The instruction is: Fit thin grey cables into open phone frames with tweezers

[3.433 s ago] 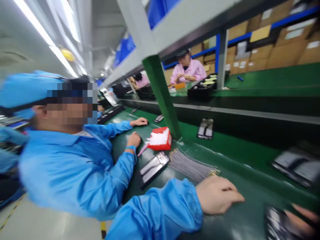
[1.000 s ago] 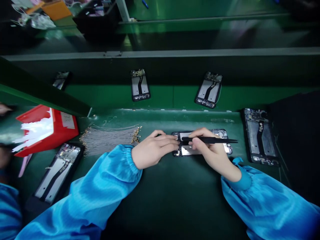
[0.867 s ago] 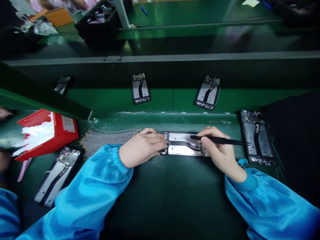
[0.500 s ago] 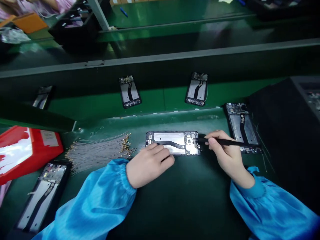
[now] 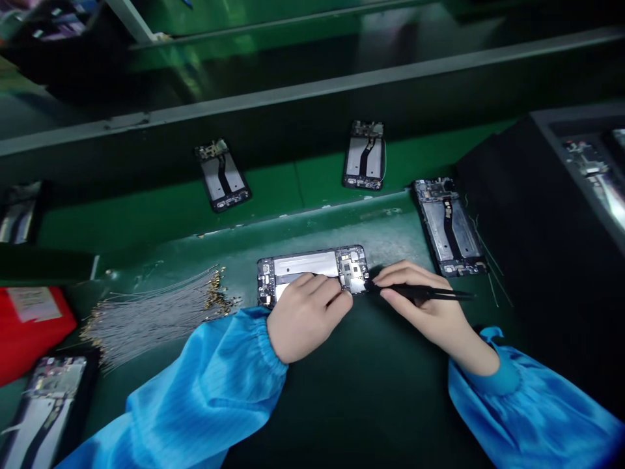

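Note:
An opened phone [image 5: 307, 264] lies crosswise on the green bench, its metal midframe bare and its circuit board facing right. My left hand [image 5: 310, 316] curls over its lower edge and holds it down. The fingertips are hidden, and the hand covers most of the black ribbon cable. In my right hand [image 5: 424, 309] is a pair of black tweezers [image 5: 430, 292], pinched between thumb and fingers. One end of the tweezers is at the lower right corner of the board; whether it touches is too small to tell.
Left of the phone lies a bundle of thin cables [image 5: 156, 319], beside a red bin [image 5: 29, 332]. More opened phones lie at lower left [image 5: 43, 410], on the back ledge [image 5: 222, 174] and at right [image 5: 449, 225]. Loose wires [image 5: 491, 267] lie near a dark box [image 5: 517, 215].
The view has shifted and tilted. My left hand has slid rightward along the phone, nearer the board. The tweezers' end has moved from the board's right edge to its lower right corner.

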{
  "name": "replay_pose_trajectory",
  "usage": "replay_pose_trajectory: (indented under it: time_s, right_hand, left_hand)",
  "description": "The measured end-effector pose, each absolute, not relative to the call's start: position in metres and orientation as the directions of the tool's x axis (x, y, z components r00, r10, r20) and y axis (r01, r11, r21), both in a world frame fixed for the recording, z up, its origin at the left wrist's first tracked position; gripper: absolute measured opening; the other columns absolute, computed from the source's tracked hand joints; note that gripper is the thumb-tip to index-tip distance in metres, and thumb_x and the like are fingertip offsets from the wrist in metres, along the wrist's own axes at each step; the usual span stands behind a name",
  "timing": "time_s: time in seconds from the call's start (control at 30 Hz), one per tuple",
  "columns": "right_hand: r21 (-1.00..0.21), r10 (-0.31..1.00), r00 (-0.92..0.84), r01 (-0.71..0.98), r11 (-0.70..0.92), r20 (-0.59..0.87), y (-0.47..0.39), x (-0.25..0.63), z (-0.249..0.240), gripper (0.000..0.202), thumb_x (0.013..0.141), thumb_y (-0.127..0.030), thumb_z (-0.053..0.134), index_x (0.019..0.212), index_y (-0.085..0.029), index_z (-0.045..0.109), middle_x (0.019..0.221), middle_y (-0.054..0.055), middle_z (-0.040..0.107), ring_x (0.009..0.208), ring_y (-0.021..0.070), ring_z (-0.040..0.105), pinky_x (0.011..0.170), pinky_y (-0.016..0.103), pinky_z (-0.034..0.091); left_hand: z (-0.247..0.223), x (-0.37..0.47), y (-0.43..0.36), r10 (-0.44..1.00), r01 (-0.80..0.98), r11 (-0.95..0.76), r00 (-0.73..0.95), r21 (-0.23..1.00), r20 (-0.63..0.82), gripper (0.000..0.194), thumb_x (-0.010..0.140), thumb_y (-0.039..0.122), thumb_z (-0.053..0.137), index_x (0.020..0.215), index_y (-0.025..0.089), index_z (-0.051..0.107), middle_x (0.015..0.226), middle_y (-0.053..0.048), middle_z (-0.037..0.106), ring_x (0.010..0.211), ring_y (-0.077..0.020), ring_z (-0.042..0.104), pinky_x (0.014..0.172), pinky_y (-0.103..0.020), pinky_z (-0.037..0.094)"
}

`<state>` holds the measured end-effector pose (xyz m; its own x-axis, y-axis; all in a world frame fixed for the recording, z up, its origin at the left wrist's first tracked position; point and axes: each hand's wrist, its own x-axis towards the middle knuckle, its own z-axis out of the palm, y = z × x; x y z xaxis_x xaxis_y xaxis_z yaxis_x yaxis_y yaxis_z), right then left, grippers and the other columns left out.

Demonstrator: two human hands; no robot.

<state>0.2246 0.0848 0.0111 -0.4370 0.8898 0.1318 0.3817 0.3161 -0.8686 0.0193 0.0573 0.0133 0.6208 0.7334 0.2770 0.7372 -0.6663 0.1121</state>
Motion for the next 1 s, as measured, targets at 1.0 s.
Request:
replay_pose_trajectory:
  time_s: [1.0]
  right_hand:
    - [-0.9, 0.885, -0.446, 0.318, 0.298, 0.135, 0.0883, 0.225, 0.0126, 0.01, 0.077, -0.012, 0.058, 0.082, -0.021, 0.062, 0.084, 0.003, 0.062, 0.081, 0.0167, 0.059, 0.074, 0.033, 0.048]
  left_hand:
    - [0.0078, 0.0216, 0.0554, 0.724, 0.741, -0.664, 0.607, 0.097, 0.328, 0.011, 0.083, 0.012, 0.047, 0.08, 0.016, 0.057, 0.067, 0.0, 0.055, 0.063, -0.0125, 0.049, 0.058, -0.026, 0.038]
